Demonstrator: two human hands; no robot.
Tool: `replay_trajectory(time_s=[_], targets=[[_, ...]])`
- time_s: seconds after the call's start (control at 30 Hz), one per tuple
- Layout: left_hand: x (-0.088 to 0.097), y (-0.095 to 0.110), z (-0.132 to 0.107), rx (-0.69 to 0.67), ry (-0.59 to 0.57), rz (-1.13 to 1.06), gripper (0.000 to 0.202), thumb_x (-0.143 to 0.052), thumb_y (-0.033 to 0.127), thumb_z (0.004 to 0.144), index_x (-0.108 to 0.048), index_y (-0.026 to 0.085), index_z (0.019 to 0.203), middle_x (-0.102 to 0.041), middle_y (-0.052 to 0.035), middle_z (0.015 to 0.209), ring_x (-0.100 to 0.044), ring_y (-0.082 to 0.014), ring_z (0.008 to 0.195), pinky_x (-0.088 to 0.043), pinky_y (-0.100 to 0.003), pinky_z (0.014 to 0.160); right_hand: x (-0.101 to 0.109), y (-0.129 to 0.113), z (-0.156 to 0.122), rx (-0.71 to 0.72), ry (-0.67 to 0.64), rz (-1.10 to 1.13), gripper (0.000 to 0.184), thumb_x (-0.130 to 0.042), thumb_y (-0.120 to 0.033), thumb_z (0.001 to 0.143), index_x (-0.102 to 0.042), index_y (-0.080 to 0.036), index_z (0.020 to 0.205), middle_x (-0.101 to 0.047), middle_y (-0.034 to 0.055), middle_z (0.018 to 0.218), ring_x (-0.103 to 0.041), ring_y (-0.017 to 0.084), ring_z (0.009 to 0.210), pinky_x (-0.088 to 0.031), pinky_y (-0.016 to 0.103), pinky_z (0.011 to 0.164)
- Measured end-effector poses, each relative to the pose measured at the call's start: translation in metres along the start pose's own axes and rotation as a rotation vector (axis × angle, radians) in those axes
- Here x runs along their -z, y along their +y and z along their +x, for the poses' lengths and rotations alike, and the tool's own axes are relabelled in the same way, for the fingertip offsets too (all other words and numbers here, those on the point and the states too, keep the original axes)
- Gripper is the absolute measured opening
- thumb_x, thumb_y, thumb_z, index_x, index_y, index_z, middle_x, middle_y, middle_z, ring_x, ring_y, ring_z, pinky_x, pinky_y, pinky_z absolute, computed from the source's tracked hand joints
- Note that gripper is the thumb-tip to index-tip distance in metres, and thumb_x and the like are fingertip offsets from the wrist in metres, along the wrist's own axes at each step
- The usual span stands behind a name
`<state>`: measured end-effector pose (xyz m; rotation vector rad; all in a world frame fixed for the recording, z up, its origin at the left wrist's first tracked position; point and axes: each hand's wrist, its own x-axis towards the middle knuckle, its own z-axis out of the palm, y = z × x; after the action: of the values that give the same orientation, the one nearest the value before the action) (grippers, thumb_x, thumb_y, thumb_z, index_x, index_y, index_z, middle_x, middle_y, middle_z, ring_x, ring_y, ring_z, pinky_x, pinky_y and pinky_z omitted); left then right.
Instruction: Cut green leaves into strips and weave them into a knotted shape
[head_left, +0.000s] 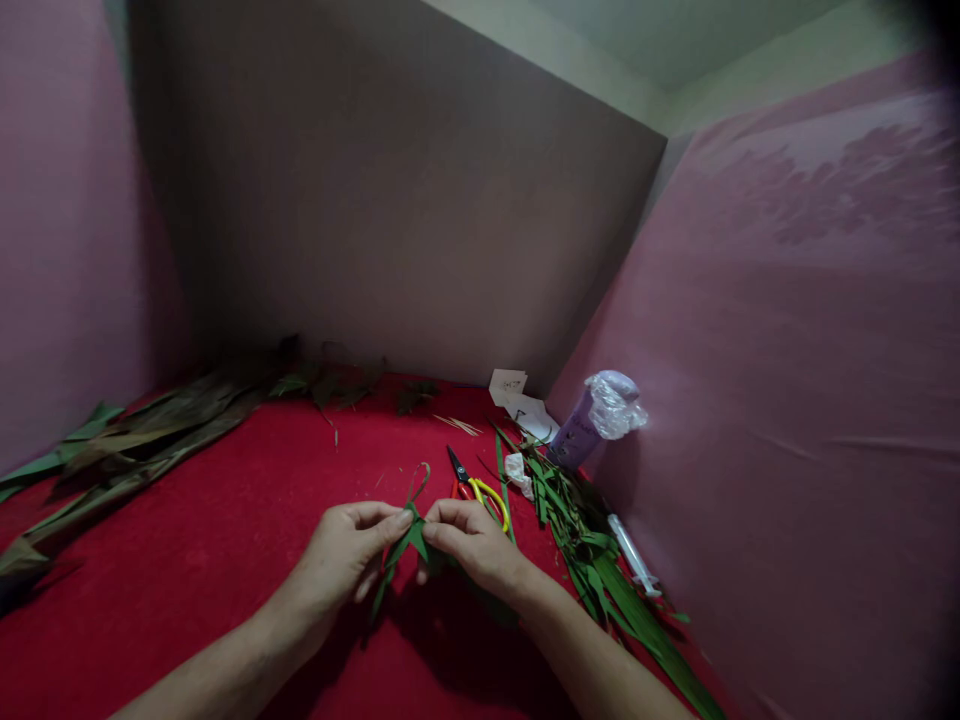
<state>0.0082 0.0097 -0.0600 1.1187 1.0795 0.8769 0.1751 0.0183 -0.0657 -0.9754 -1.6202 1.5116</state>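
1. Walls [420, 230] rise behind the scissors [465, 482] and on both sides; the back one is grey and the side ones are pink.
2. A red cloth [187, 560] lies under the scissors and all around them.
3. Long leaves [150, 435], brown and green, lie well to the left of the scissors.
4. A heap of green leaf strips [574, 530] lies to the right of the scissors.
5. The left hand [345, 550] is left of the scissors and nearer; the right hand [476, 545] is just on their near side. Both pinch the green leaf [412, 540] between thumb and fingers.
6. A purple tube [579, 430] with clear plastic [617, 408] on top is right of the scissors and farther back.
7. White papers [508, 386] lie behind the scissors.
8. The scissors have yellow and red handles, and their dark tip points away.
9. The green leaf is pointy, just left of the scissors and nearer.
10. A syringe [634, 555] lies far right of the scissors.
11. A crumpled white scrap [517, 472] is just right of the scissors.
12. Thin sticks [459, 425] lie behind the scissors.
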Motion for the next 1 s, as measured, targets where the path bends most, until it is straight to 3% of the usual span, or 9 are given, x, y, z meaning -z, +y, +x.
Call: replay_trajectory(time_s=[0.23,0.37,0.5,0.63,1.0], targets=[[-0.001,0.0046,-0.0014,-0.03,-0.041,0.007,0.043,-0.052,0.055,0.072,-0.061,0.013,0.068,-0.056,-0.0002,0.044,-0.028,-0.0041,0.031,-0.015,-0.018,0.033,0.0003,0.0014,0.0006,-0.004,-0.004,0.058,0.02,-0.052,-0.029,0.076,-0.049,-0.015,0.062,-0.058,0.0001,0.051,-0.048,0.009,0.045,-0.034,0.02,0.048],[-0.0019,0.005,-0.0013,-0.016,-0.002,0.021,0.036,-0.061,0.05,0.068,-0.06,0.014,0.066,-0.051,0.0038,0.04,-0.028,-0.0039,0.031,-0.017,-0.018,0.033,-0.0012,0.001,-0.0011,-0.002,0.003,0.035,0.017,-0.052,-0.024,0.075,-0.051,-0.015,0.061,-0.058,-0.0005,0.05,-0.048,0.009,0.046,-0.034,0.02,0.049],[-0.0041,0.0036,-0.003,-0.048,-0.006,0.006,0.034,-0.06,0.046,0.071,-0.058,0.014,0.061,-0.055,0.0013,0.042,-0.03,-0.0041,0.033,-0.018,-0.018,0.035,-0.0035,-0.0005,-0.0025,-0.001,0.021,0.011,0.015,-0.051,-0.021,0.074,-0.052,-0.014,0.061,-0.057,-0.0008,0.051,-0.047,0.008,0.046,-0.032,0.019,0.048],[-0.0058,0.0007,-0.0035,-0.078,0.007,-0.007,0.035,-0.06,0.045,0.071,-0.057,0.013,0.057,-0.046,0.0048,0.038,-0.027,-0.0037,0.034,-0.017,-0.018,0.036,-0.004,-0.0007,-0.0033,0.001,0.016,0.025,0.013,-0.051,-0.02,0.073,-0.052,-0.014,0.061,-0.057,-0.0014,0.051,-0.045,0.008,0.045,-0.031,0.019,0.048],[-0.002,0.0016,0.0007,0.006,-0.041,-0.052,0.035,-0.064,0.046,0.066,-0.06,0.012,0.06,-0.041,0.0063,0.036,-0.024,-0.0028,0.033,-0.012,-0.018,0.035,-0.0043,-0.0006,-0.0014,0.002,0.044,0.018,0.014,-0.05,-0.02,0.071,-0.051,-0.015,0.059,-0.057,-0.0016,0.048,-0.043,0.007,0.043,-0.032,0.019,0.047]])
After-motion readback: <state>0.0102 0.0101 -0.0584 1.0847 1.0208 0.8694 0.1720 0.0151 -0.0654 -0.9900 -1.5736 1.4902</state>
